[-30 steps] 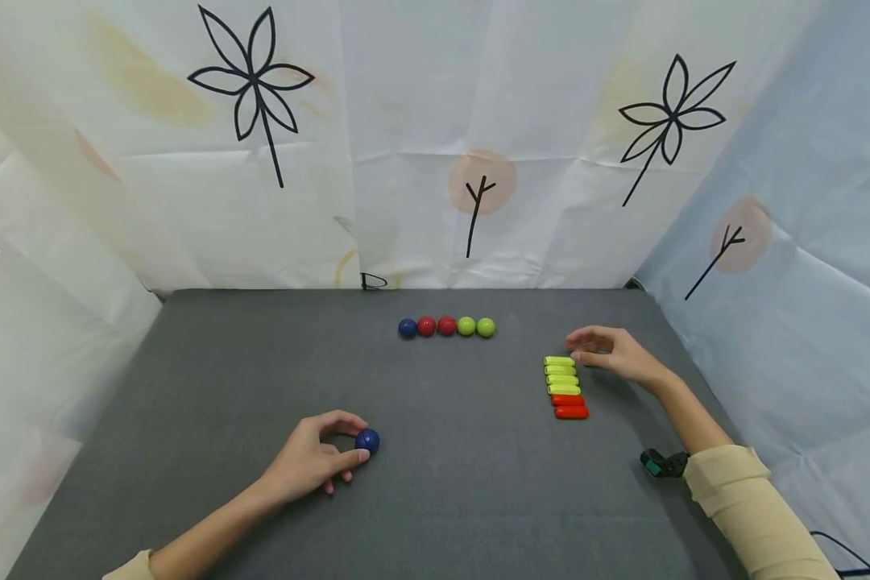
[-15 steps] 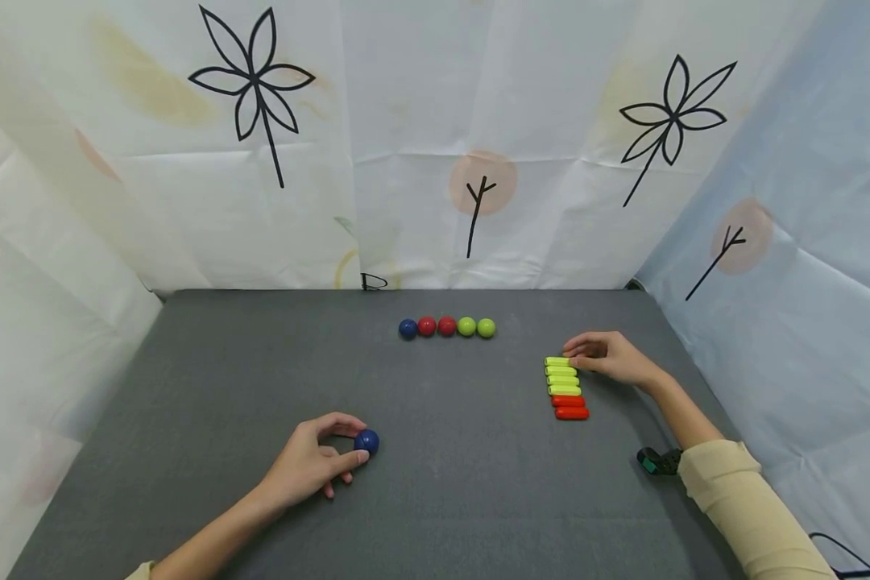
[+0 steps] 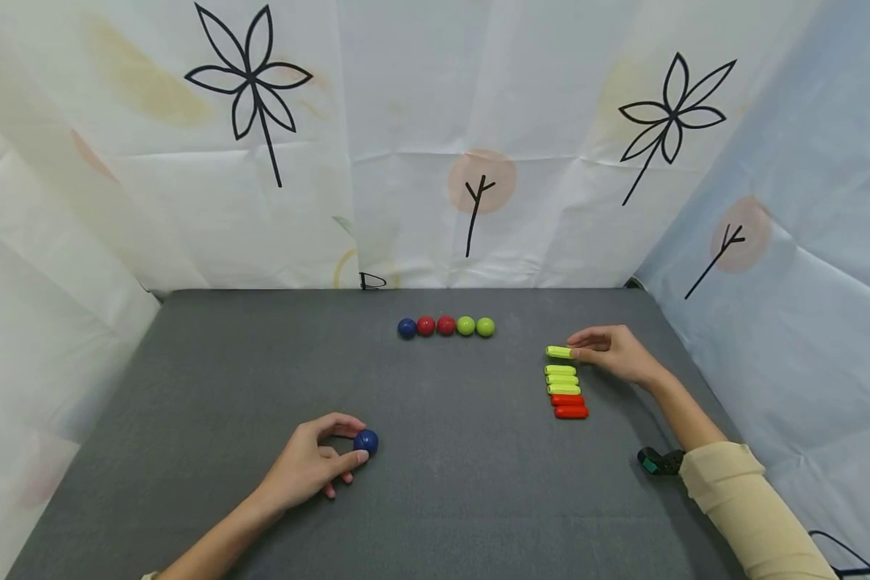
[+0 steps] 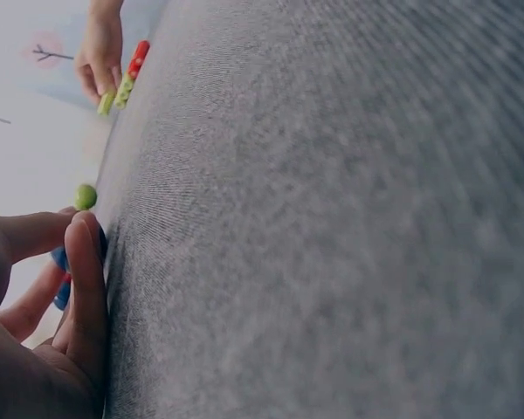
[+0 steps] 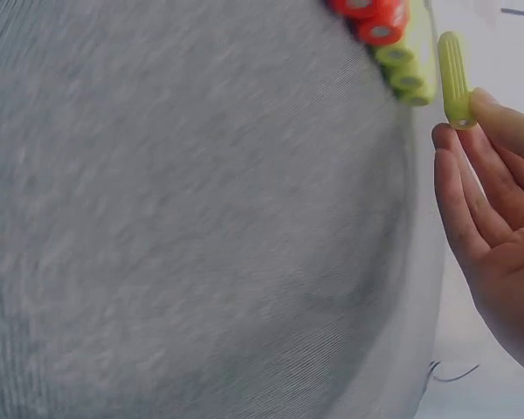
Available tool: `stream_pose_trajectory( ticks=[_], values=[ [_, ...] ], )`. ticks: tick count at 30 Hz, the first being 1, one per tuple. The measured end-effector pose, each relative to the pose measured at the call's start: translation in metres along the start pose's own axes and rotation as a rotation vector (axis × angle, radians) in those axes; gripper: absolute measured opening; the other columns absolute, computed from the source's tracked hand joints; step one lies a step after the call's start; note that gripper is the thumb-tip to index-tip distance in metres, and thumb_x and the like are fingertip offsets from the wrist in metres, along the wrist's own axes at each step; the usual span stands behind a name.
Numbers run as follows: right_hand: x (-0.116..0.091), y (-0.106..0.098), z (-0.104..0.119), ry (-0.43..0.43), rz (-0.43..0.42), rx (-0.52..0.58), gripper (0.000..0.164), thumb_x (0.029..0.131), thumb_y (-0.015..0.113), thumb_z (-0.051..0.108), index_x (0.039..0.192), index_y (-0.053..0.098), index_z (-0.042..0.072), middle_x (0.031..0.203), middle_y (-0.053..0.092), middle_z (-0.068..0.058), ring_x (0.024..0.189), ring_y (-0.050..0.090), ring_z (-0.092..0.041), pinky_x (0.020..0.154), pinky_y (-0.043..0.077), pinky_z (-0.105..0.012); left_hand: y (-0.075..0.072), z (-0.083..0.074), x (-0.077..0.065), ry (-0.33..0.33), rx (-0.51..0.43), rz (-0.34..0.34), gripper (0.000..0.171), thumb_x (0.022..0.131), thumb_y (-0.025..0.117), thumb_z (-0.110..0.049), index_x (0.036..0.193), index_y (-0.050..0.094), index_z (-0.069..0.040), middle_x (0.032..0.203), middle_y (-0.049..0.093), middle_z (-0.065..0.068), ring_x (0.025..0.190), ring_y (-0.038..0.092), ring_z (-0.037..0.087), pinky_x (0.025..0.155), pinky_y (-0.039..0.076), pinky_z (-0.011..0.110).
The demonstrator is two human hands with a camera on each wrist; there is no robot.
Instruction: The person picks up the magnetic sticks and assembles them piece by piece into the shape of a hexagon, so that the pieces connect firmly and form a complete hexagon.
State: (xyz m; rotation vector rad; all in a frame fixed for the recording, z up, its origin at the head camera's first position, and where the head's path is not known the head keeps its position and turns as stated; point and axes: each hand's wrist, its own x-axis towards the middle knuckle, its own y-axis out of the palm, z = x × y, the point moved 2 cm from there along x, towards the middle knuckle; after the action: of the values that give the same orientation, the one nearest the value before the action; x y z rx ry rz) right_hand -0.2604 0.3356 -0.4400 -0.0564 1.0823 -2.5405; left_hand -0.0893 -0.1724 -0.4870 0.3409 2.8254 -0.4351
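Observation:
My left hand [image 3: 310, 457] pinches a dark blue ball [image 3: 366, 441] between thumb and fingertips, low over the grey tabletop. In the left wrist view the fingers [image 4: 87, 288] hide most of that ball. On the right, my right hand [image 3: 618, 354] holds a small ridged yellow-green cylinder [image 5: 454, 77] by one end, thumb against fingertips. This cylinder is apart from a column of like pieces: 3 yellow-green cylinders [image 3: 561, 380] and 2 red cylinders [image 3: 570, 412], lying side by side just nearer to me.
Toward the back of the grey table [image 3: 275, 354] is a row of touching balls: one blue ball [image 3: 407, 328], two red balls [image 3: 445, 325] and two green balls [image 3: 485, 327]. White patterned cloth [image 3: 406, 201] hangs behind and at both sides. A dark strap [image 3: 661, 461] is on my right wrist.
My right hand has taken hold of the farthest yellow-green cylinder and moved it up and away from the column. The left hand with the blue ball has stayed nearly still.

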Motion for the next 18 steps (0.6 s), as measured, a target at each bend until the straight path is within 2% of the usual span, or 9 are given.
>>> stream_pose_trajectory(
  ticks=[4, 8, 15, 18],
  values=[
    [-0.001, 0.002, 0.015, -0.004, 0.001, 0.059, 0.035, 0.106, 0.073, 0.020, 0.133, 0.072, -0.001, 0.130, 0.076, -0.023, 0.103, 0.073, -0.001, 0.088, 0.061, -0.022, 0.000, 0.000, 0.000, -0.001, 0.005, 0.005, 0.046, 0.093, 0.088, -0.017, 0.133, 0.068, -0.007, 0.132, 0.070, 0.019, 0.068, 0.072, 0.020, 0.049, 0.058, 0.034],
    [0.000, 0.010, 0.035, -0.060, 0.008, 0.110, 0.032, 0.105, 0.074, 0.016, 0.132, 0.072, -0.002, 0.129, 0.076, -0.024, 0.102, 0.074, -0.002, 0.089, 0.062, -0.023, -0.001, -0.001, 0.000, -0.002, 0.011, 0.017, 0.045, 0.093, 0.087, -0.017, 0.132, 0.067, -0.007, 0.131, 0.070, 0.019, 0.070, 0.073, 0.021, 0.050, 0.058, 0.033],
    [0.003, 0.037, 0.071, -0.141, 0.024, 0.181, 0.028, 0.102, 0.076, 0.013, 0.127, 0.075, -0.001, 0.124, 0.078, -0.023, 0.106, 0.080, -0.032, 0.088, 0.065, -0.029, 0.000, -0.002, 0.001, -0.003, 0.037, 0.032, 0.043, 0.093, 0.087, -0.020, 0.131, 0.068, -0.009, 0.128, 0.071, 0.018, 0.069, 0.073, 0.020, 0.050, 0.057, 0.033],
    [0.004, 0.051, 0.088, -0.187, 0.050, 0.210, 0.027, 0.101, 0.077, 0.010, 0.125, 0.076, -0.002, 0.122, 0.079, -0.023, 0.105, 0.080, -0.035, 0.088, 0.064, -0.028, 0.001, -0.001, 0.001, 0.003, 0.042, 0.028, 0.042, 0.094, 0.087, -0.019, 0.130, 0.068, -0.009, 0.127, 0.071, 0.017, 0.068, 0.072, 0.020, 0.050, 0.057, 0.033]
  ],
)
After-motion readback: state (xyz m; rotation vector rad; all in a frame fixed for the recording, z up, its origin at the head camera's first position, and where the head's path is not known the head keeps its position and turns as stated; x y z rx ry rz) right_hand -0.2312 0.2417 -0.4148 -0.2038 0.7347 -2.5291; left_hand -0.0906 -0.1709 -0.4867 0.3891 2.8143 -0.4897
